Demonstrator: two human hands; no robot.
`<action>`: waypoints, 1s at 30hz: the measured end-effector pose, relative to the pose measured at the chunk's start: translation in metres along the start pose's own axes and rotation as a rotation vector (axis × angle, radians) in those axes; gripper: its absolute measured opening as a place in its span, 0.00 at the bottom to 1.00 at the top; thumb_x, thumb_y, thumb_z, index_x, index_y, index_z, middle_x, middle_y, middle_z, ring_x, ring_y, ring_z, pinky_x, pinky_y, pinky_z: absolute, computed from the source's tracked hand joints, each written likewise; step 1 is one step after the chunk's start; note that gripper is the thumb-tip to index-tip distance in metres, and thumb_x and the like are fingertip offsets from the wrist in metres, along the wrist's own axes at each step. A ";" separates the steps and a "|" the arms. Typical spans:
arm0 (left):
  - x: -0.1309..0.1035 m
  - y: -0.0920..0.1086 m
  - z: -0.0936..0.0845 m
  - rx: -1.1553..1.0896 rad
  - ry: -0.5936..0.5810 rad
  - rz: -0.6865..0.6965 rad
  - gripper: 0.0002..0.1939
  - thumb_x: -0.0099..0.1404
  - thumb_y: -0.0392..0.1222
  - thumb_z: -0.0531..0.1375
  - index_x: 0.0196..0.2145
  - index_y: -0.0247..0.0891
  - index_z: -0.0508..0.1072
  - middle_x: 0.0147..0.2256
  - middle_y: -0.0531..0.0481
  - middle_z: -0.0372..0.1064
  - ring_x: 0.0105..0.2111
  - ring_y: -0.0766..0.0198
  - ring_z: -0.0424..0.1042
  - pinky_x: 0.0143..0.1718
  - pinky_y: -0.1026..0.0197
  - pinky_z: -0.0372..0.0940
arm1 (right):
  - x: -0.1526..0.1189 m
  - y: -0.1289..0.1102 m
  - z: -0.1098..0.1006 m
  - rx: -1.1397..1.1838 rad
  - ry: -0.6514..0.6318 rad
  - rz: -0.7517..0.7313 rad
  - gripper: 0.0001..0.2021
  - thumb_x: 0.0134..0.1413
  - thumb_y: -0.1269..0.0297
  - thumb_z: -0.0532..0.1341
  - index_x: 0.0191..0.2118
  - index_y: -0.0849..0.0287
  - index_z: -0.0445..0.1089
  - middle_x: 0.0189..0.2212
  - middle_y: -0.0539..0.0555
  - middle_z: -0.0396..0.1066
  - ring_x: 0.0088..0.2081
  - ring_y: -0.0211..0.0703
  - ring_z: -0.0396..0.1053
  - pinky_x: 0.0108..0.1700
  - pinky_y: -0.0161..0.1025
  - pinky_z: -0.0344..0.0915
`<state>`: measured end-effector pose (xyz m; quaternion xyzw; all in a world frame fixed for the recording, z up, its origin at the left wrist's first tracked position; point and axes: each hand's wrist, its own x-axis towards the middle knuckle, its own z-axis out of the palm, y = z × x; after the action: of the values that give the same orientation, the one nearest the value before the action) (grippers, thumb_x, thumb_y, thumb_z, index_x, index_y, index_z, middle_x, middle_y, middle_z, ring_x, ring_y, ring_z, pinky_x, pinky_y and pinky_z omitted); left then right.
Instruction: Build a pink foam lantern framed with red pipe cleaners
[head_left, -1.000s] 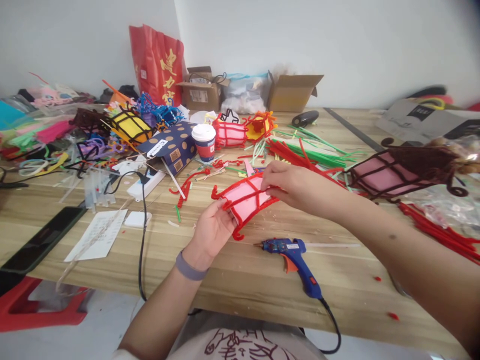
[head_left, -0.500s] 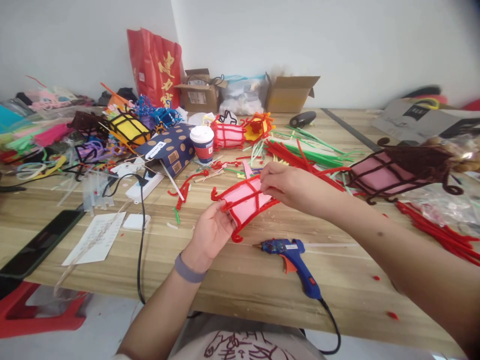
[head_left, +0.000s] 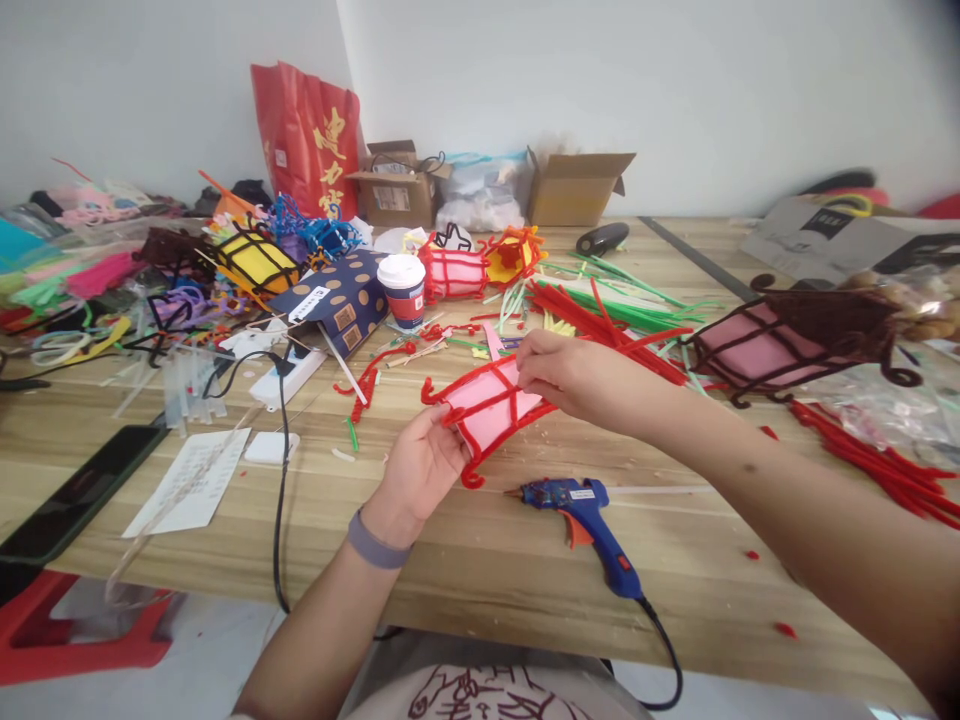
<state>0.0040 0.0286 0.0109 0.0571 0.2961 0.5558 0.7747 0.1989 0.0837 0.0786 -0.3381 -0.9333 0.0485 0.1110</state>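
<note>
A pale wall (head_left: pixel 570 80) stands behind a wooden desk (head_left: pixel 450 570) with lots of craft bits on it. Almost nothing has changed in the last second: both hands are still on the red lantern (head_left: pixel 487 425) with pink sides, so it looks like slow, careful work. Make that lantern the middle of a clock, between the hands. The left hand (head_left: pixel 424 465) is at eight o'clock, half curled, holding one end. The right hand (head_left: pixel 566 375) is at two o'clock, fingers pinched on the other end; I cannot tell which part they grip. A blue glue gun (head_left: pixel 592 515) lies between four and five o'clock.
</note>
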 end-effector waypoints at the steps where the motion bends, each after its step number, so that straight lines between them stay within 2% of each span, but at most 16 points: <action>1: 0.000 0.000 0.000 0.001 0.000 0.001 0.14 0.68 0.31 0.49 0.39 0.32 0.75 0.29 0.46 0.78 0.28 0.64 0.77 0.31 0.63 0.72 | 0.000 0.000 0.000 -0.008 -0.002 0.002 0.12 0.56 0.78 0.53 0.25 0.60 0.67 0.37 0.58 0.69 0.35 0.41 0.67 0.36 0.37 0.62; 10: 0.000 0.000 0.003 0.035 0.021 -0.014 0.14 0.67 0.30 0.49 0.35 0.33 0.74 0.27 0.47 0.77 0.26 0.64 0.76 0.36 0.60 0.74 | 0.000 0.004 0.005 -0.032 0.010 -0.017 0.13 0.60 0.76 0.53 0.26 0.60 0.68 0.36 0.58 0.69 0.34 0.42 0.67 0.37 0.37 0.63; 15: 0.002 0.000 0.000 0.036 -0.003 -0.025 0.14 0.66 0.31 0.49 0.39 0.32 0.75 0.27 0.47 0.77 0.27 0.62 0.77 0.39 0.57 0.73 | 0.000 0.006 0.006 -0.024 0.025 -0.054 0.13 0.61 0.73 0.53 0.28 0.59 0.69 0.36 0.59 0.70 0.36 0.43 0.66 0.38 0.39 0.63; 22: 0.004 0.000 -0.003 0.034 -0.006 -0.029 0.16 0.67 0.30 0.49 0.44 0.32 0.74 0.27 0.47 0.77 0.27 0.61 0.77 0.40 0.57 0.73 | -0.001 0.013 0.013 -0.028 0.040 -0.048 0.11 0.59 0.74 0.53 0.28 0.58 0.68 0.37 0.57 0.69 0.35 0.42 0.66 0.35 0.37 0.62; 26: 0.004 0.001 -0.002 0.045 -0.012 -0.033 0.14 0.66 0.30 0.49 0.41 0.32 0.75 0.26 0.48 0.77 0.27 0.61 0.77 0.41 0.56 0.73 | 0.003 0.018 0.022 -0.052 0.036 -0.045 0.10 0.55 0.76 0.55 0.25 0.59 0.67 0.35 0.57 0.69 0.33 0.41 0.66 0.33 0.36 0.62; 30: 0.002 0.002 0.000 0.027 0.035 -0.053 0.13 0.66 0.30 0.50 0.35 0.32 0.75 0.26 0.46 0.77 0.25 0.62 0.76 0.41 0.57 0.73 | 0.005 0.019 0.025 -0.045 0.034 -0.050 0.11 0.55 0.77 0.54 0.24 0.59 0.66 0.34 0.57 0.69 0.32 0.41 0.66 0.35 0.37 0.64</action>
<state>0.0027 0.0315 0.0107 0.0499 0.3187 0.5318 0.7830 0.2011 0.1009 0.0521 -0.3180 -0.9402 0.0187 0.1205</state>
